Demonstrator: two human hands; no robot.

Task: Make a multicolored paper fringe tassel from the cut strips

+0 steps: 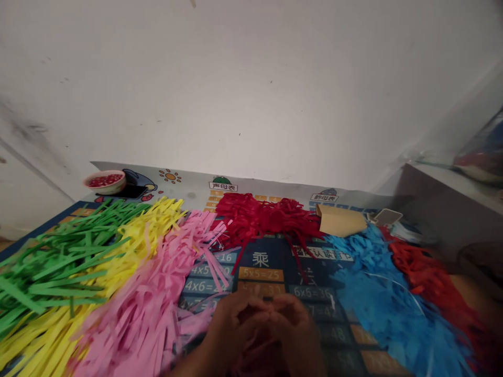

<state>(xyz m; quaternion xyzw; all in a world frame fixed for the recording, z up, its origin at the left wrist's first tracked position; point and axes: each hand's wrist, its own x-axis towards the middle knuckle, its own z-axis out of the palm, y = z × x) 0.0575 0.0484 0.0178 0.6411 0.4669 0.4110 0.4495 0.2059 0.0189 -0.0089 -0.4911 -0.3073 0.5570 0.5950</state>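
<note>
My left hand [231,325] and my right hand [295,327] meet at the fingertips, low in the middle of the head view. Thumbs and fingers are pinched together on both sides. Whatever sits between the tips is too small and dark to make out. Dim pinkish-red strips [257,350] show beneath the hands. Nearest on the left is a heap of pink strips [157,293], with loose ends reaching toward my left wrist. Beyond the fingers lies a bunch of dark red strips [263,217]. A pile of blue strips [393,303] spreads out to the right.
Yellow strips [143,225] and green strips [78,246] cover the left. A bowl of red beads [104,182] stands on a dark phone-like slab. Bright red strips [424,267], a brown envelope [341,220] and a grey box [451,204] are at right. A printed mat [259,259] lies underneath.
</note>
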